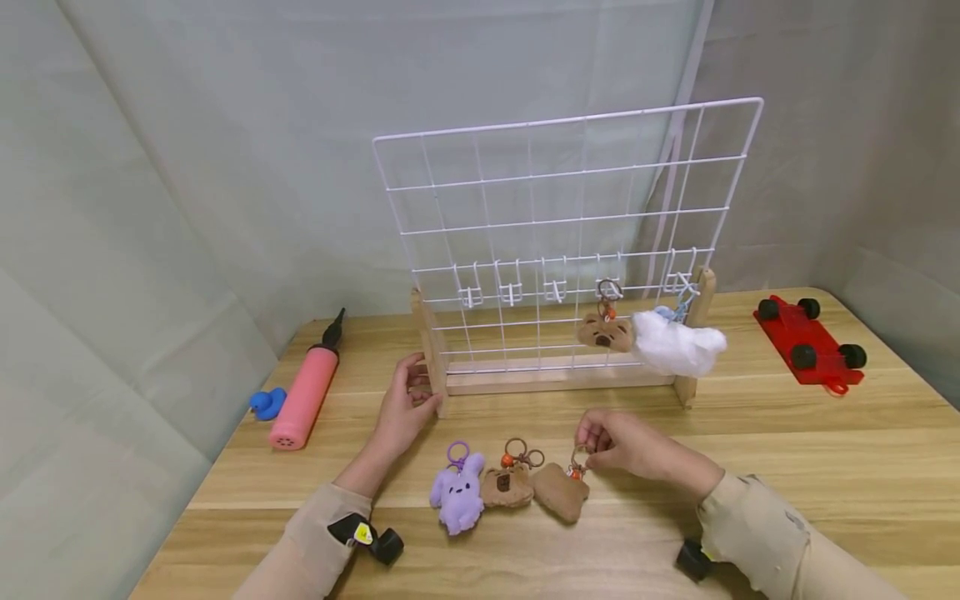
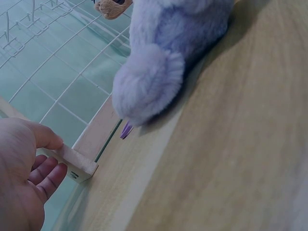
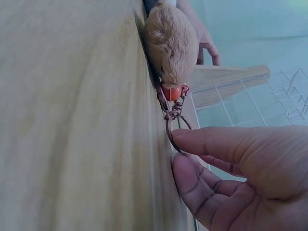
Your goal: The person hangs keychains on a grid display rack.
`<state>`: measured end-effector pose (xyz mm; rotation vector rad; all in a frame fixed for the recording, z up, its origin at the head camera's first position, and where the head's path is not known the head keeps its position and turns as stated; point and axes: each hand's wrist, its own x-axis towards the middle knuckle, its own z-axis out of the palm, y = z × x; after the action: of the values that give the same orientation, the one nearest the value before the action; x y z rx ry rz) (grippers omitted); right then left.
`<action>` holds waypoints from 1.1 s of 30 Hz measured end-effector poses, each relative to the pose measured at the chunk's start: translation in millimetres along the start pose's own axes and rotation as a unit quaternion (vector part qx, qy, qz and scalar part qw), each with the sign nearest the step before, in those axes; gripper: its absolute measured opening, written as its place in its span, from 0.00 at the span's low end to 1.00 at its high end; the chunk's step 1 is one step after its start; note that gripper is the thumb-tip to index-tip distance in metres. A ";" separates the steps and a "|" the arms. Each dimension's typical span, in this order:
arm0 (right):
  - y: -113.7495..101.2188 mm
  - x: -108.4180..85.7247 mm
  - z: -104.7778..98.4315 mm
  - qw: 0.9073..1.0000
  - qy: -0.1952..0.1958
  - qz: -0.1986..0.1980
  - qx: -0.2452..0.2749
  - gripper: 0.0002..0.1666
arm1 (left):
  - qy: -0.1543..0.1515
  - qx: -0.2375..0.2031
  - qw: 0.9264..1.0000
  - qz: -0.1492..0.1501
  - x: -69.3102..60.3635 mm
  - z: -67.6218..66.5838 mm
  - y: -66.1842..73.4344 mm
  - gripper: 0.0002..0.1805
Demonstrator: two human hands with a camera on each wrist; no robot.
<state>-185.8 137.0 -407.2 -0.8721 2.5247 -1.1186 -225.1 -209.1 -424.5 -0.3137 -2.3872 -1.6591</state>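
My right hand (image 1: pixel 630 443) pinches the metal ring (image 3: pixel 172 132) of a brown plush keychain (image 1: pixel 561 492), which lies on the table with an orange bead at its top. To its left lie a brown bear keychain (image 1: pixel 507 486), face up, and a purple plush keychain (image 1: pixel 458 498). My left hand (image 1: pixel 405 404) holds the left wooden post (image 1: pixel 430 350) of a white wire grid rack (image 1: pixel 528 175), thumb on one side and fingers on the other. From hooks at the rack's right hang another bear keychain (image 1: pixel 606 332) and a white fluffy keychain (image 1: pixel 678 343).
Several white hooks (image 1: pixel 511 292) with nothing on them line the grid to the left. A pink hand pump (image 1: pixel 303 398) and a blue toy duck (image 1: pixel 267 403) lie at the table's left. At the right is a red toy car (image 1: pixel 808 337) with black wheels.
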 end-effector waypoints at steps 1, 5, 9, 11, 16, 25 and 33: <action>0.0 -0.1 -0.4 1.000 0.000 0.000 -0.001 0.13 | -0.001 0.000 1.000 0.000 0.1 -0.1 0.0 0.37; -0.1 -0.8 -2.0 1.000 -0.004 0.002 0.017 0.12 | 0.000 -0.002 1.000 0.003 0.6 -0.4 0.1 0.37; -1.4 -2.1 -3.8 0.998 -0.016 0.017 0.059 0.09 | 0.001 -0.004 1.000 0.002 1.2 -0.7 -0.1 0.37; -2.6 -2.6 -4.6 0.996 -0.023 0.024 0.079 0.09 | 0.001 -0.004 1.000 0.001 1.2 -0.7 0.1 0.37; -6.0 -4.2 -7.0 0.994 -0.030 0.024 0.104 0.08 | 0.001 0.000 1.000 0.000 0.9 -0.7 0.9 0.37; -5.9 -5.4 -10.3 0.993 -0.033 0.006 0.117 0.04 | -0.002 0.001 1.000 0.001 0.0 -0.1 1.2 0.36; -7.2 -5.8 -10.7 0.992 -0.030 0.008 0.121 0.02 | -0.004 0.003 1.000 -0.004 -0.4 -0.1 1.9 0.37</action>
<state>-182.9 143.0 -394.8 -0.8049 2.2831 -1.3368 -224.1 -208.6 -422.8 -0.3100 -2.4012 -1.6573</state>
